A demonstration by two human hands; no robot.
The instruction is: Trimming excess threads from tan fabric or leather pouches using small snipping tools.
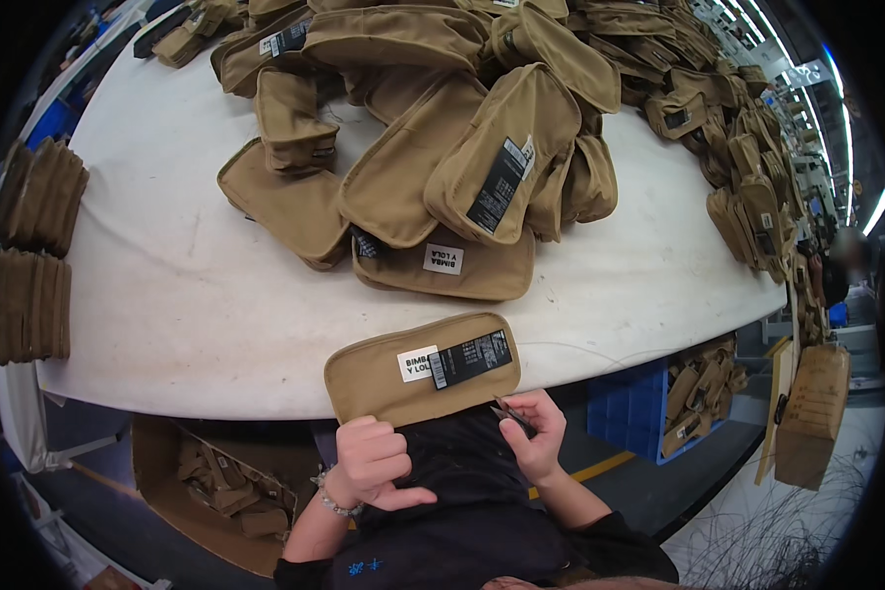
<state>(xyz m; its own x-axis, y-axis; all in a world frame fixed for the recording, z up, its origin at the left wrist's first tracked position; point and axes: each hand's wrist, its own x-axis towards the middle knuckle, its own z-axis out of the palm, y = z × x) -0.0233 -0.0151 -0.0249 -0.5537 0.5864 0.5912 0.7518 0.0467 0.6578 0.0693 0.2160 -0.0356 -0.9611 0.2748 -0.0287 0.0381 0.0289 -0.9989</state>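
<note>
A tan fabric pouch (372,372) lies at the table's near edge, with a white patch and a black printed care label on its upper face. At its lower left edge is my left hand (375,461), fingers curled and thumb stretched out; whether it grips the fabric is unclear. Just off the pouch's lower right corner, my right hand (535,435) holds small dark thread snips (512,419), their pointed tips toward the pouch. Beyond it, a heap of similar tan pouches (391,177) covers the middle and back of the table.
More tan pouches (752,177) are piled along the right side, and upright stacks (29,306) stand at the left edge. Below the white table (192,346) are a cardboard box (158,472) and a blue crate (627,413), both holding pouches. A brown carton (811,420) stands at right. A person (848,258) is in the right background.
</note>
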